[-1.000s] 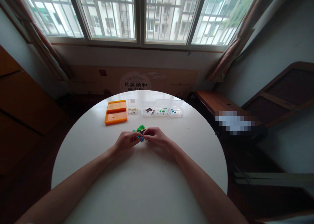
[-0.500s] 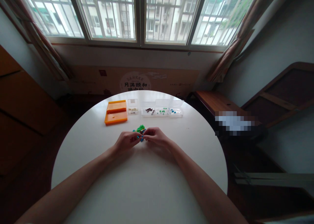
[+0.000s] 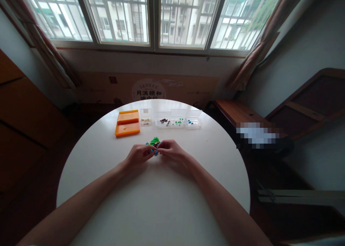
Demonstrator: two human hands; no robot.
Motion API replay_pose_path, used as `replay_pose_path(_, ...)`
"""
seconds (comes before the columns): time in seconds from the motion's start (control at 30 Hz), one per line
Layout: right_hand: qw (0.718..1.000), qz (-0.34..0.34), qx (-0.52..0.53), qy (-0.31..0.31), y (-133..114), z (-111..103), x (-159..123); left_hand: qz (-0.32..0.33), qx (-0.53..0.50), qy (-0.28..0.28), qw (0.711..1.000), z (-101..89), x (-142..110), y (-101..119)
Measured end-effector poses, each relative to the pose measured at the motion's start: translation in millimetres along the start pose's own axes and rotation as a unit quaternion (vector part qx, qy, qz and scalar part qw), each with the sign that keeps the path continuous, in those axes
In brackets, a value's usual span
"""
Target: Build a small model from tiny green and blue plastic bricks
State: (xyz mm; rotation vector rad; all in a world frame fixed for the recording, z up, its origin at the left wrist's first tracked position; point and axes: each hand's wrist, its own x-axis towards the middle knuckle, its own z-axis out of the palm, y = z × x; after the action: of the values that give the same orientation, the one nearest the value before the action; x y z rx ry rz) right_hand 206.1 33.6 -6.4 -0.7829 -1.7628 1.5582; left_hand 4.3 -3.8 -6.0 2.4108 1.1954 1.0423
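Grip: L hand (image 3: 138, 153) & R hand (image 3: 172, 149) both pinched on the brick build (image 3: 154, 141), fingertips on its blue near side. Build sat btwn the hands, ctr of the surface (image 3: 159, 206), partly hidden; knobbly, blue near, dk brown/yellow mid, bright green far. Green end pointed away from person; long axis couldn't be told. Beyond: orange tray (image 3: 132, 127), clear boxes (image 3: 178, 126) w/ loose pcs (image 3: 163, 121). Farthest, printed board (image 3: 107, 88) read 月满颐和, next line cut off by surface edge.
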Motion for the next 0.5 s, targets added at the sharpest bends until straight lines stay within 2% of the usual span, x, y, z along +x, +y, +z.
replay_pose_path(0.5,1.0,0.003,0.007,0.002,-2.0,1.0,-0.9,-0.003,0.008,0.0,1.0,-0.1,0.0,0.4)
